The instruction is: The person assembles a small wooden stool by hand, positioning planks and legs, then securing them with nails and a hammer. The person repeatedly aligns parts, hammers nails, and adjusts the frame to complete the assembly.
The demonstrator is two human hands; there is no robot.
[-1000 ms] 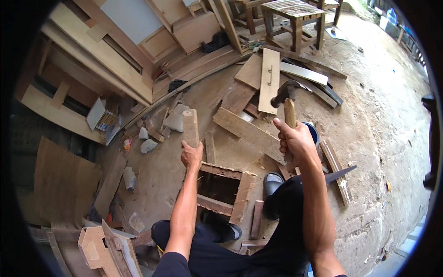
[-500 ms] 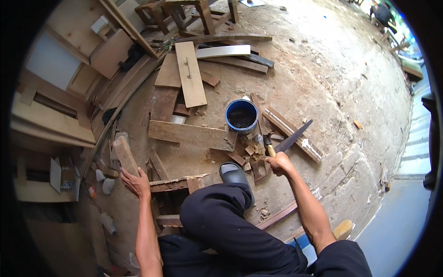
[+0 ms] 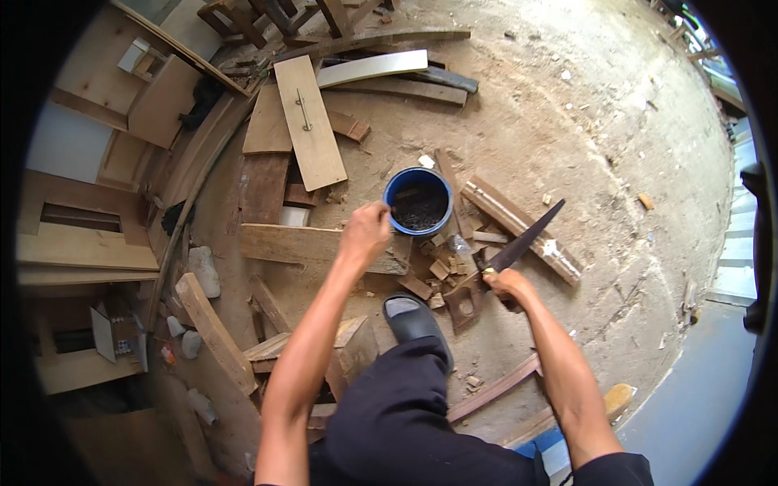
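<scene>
Round blue bucket [image 3: 418, 199] — dark contents, left hand [image 3: 366, 233] at rim

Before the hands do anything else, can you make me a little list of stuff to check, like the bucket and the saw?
1. Left hand at the blue bucket: ok, the fingers are at its near rim.
2. Bucket standing upright: ok, its open top faces up and dark bits lie inside.
3. What the left hand has picked up: cannot tell, the fingers are curled and hide it.
4. Right hand at the handsaw: ok, it is on the handle end, with the blade pointing up and away.
5. Ground by the black sandal: not ok, small wood offcuts are scattered just ahead of it.
</scene>
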